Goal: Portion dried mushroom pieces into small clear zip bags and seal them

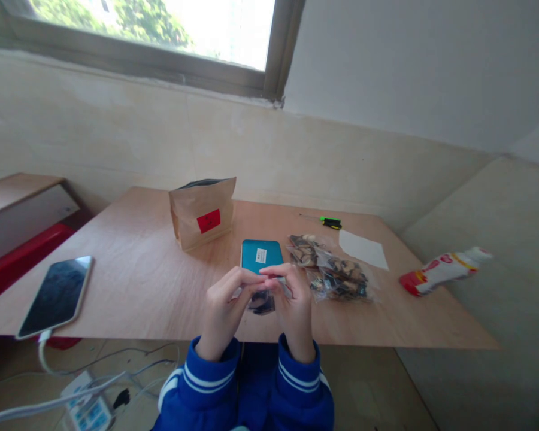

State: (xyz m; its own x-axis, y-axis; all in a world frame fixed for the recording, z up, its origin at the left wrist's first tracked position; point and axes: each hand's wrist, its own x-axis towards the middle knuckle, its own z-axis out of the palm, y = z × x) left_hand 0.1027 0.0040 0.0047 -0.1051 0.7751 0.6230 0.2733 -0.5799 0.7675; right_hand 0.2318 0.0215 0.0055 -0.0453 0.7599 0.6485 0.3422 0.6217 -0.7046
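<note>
My left hand (229, 301) and my right hand (294, 298) meet fingertip to fingertip above the front middle of the table. Both are closed in a pinch, and whatever sits between the fingertips is too small or hidden to name. Below them a small clear bag with dark contents (261, 303) lies on the wood, partly covered by my hands. Just behind my fingers is a flat teal box (251, 251) with a white label. Clear plastic bags of brown and dark pieces (344, 278) lie to the right of my right hand.
A brown paper pouch (193, 218) stands behind at the left. Screwdrivers (331, 222) and a white sheet (363, 248) lie at the back right, near a bottle (444, 272). A phone (58, 293) with a charging cable rests at the left edge, above a power strip (90, 404).
</note>
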